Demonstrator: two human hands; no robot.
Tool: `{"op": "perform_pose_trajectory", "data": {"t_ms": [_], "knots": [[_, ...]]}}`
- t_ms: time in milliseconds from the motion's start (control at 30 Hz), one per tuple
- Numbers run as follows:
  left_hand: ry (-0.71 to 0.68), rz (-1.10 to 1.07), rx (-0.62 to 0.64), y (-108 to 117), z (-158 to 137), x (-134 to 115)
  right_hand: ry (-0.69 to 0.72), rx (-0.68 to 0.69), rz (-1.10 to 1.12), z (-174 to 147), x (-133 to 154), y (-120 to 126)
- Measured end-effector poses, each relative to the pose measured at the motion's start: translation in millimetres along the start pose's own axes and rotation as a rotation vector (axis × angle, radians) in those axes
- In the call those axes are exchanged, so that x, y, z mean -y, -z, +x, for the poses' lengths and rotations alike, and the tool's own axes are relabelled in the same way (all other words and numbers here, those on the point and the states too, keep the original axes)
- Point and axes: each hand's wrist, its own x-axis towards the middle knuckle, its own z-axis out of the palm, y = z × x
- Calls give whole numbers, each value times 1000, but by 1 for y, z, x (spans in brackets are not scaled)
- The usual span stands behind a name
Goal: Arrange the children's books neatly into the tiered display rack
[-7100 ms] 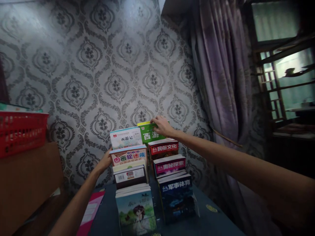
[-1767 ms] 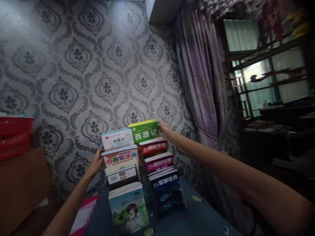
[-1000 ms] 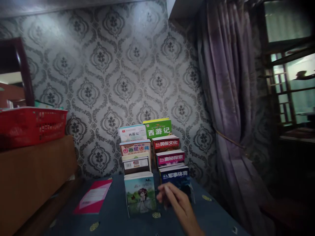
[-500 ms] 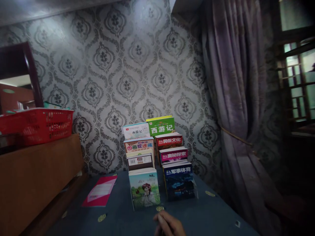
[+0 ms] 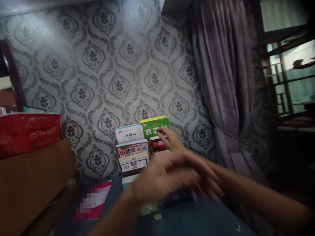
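My right hand (image 5: 174,139) reaches out over the right-hand row of books. Its fingers are stretched and apart in front of the green book (image 5: 154,126), and I cannot tell whether they touch it. My left hand (image 5: 169,175) crosses nearer to me, blurred by motion, its fingers stretched to the right and nothing visible in them. It hides most of the front books. In the left row stand a white book (image 5: 130,133), a picture book (image 5: 133,149) and a dark-backed book (image 5: 134,166). A red book (image 5: 157,143) is partly covered by my right hand.
A pink-red booklet (image 5: 98,214) lies flat on the dark blue tabletop (image 5: 197,223). At the left, a red plastic basket (image 5: 29,132) sits on a wooden cabinet (image 5: 36,183). A grey curtain (image 5: 225,65) hangs at the right, beside a window (image 5: 295,72).
Both arms have come up into view, the right hand extended toward the upright books and the left crossing in front of them. The view has turned slightly right.
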Motion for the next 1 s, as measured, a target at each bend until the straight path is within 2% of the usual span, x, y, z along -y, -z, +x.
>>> {"op": "perform_pose_trajectory", "data": {"t_ms": [67,133,167,233,333,433,667,1000], "knots": [[-24,340,-216,50,25,13,55,33,-203,42,-14,-2],[-7,834,-472,109,44,31,89,129,-388,75,-23,-6],[47,1042,-515,139,51,40,108,172,-463,88,-25,-9],[181,1285,-511,189,57,58,141,247,-564,107,-28,-17],[412,1359,-414,234,56,79,172,324,-622,123,-31,-29],[462,1377,-350,252,54,89,192,328,-616,127,-35,-37],[370,1361,-200,266,60,84,224,280,-578,124,-39,-45],[367,1351,-170,274,60,84,148,325,-521,130,-34,-42]]}}
